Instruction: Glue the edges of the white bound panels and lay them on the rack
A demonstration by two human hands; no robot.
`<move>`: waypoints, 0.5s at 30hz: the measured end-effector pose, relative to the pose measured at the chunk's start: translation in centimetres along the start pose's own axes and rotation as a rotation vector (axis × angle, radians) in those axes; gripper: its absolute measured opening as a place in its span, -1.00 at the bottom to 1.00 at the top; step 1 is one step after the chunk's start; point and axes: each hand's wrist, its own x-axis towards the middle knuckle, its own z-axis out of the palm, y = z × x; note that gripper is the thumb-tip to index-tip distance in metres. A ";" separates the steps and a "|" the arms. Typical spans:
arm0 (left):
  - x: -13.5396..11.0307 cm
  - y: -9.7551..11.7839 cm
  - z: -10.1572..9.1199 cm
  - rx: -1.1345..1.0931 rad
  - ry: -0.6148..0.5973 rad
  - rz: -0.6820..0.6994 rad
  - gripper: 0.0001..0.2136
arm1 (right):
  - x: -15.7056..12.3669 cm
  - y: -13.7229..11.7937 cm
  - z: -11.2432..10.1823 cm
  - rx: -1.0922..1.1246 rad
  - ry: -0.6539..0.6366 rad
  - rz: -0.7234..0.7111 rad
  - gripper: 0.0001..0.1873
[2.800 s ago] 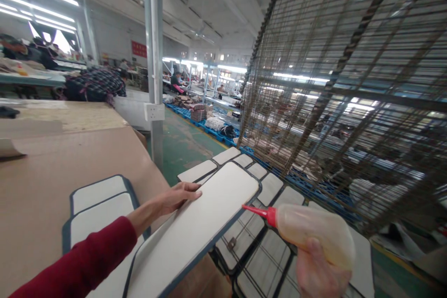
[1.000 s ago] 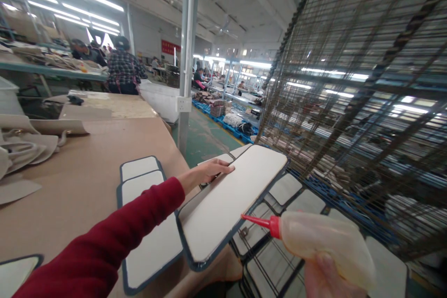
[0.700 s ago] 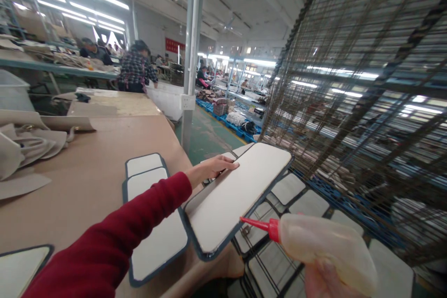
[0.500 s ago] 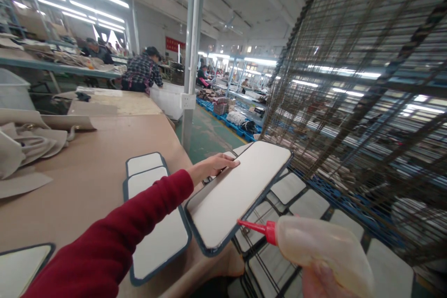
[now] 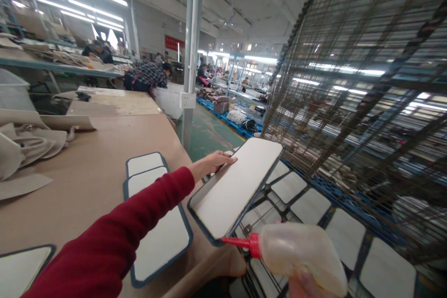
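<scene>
My left hand (image 5: 219,160) grips the far left edge of a white rounded panel (image 5: 240,186) with a dark blue rim, thumb on top. The panel is held tilted beyond the table's edge. In my right hand (image 5: 303,283), partly out of view at the bottom, is a translucent squeeze bottle (image 5: 296,249) with a red nozzle (image 5: 240,242). The nozzle tip is at the panel's near corner, on the dark rim. Two similar panels overlap on the table under my left arm, the nearer panel (image 5: 159,237) covering part of the farther one (image 5: 144,165).
A brown tabletop (image 5: 104,149) carries beige pieces (image 5: 31,144) at left and another panel (image 5: 23,270) near the bottom corner. At right, white panels (image 5: 309,205) lie on a rack below upright wire mesh (image 5: 349,79). A post (image 5: 193,56) stands ahead; a co-worker (image 5: 146,76) bends beyond.
The bottle has moved left and down, its nozzle tip sliding along the panel's edge to the near corner. The panel has shifted slightly left. The co-worker in plaid has bent lower.
</scene>
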 end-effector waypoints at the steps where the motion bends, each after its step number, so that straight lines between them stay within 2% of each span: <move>1: 0.0 0.0 0.0 0.005 0.028 0.013 -0.54 | 0.2 -0.3 0.4 0.068 0.027 0.078 -0.38; 3: -0.3 -0.1 0.2 0.015 0.066 0.042 -0.58 | 1.5 -1.1 1.3 0.182 0.125 0.153 -0.45; 5: -0.6 -0.5 0.7 0.028 0.078 0.067 -0.60 | 4.0 -1.8 2.3 0.240 0.223 0.105 -0.52; 7: -1.0 -1.1 1.4 0.046 0.073 0.094 -0.60 | 6.9 -2.2 3.2 0.283 0.260 0.036 -0.53; 11: -1.6 -2.1 2.5 0.056 0.015 0.162 -0.54 | 11.2 -1.3 3.9 0.261 0.285 -0.067 -0.40; 15: -2.4 -1.8 2.7 0.016 -0.120 0.169 -0.50 | 12.7 0.5 2.9 0.221 0.373 -0.137 -0.24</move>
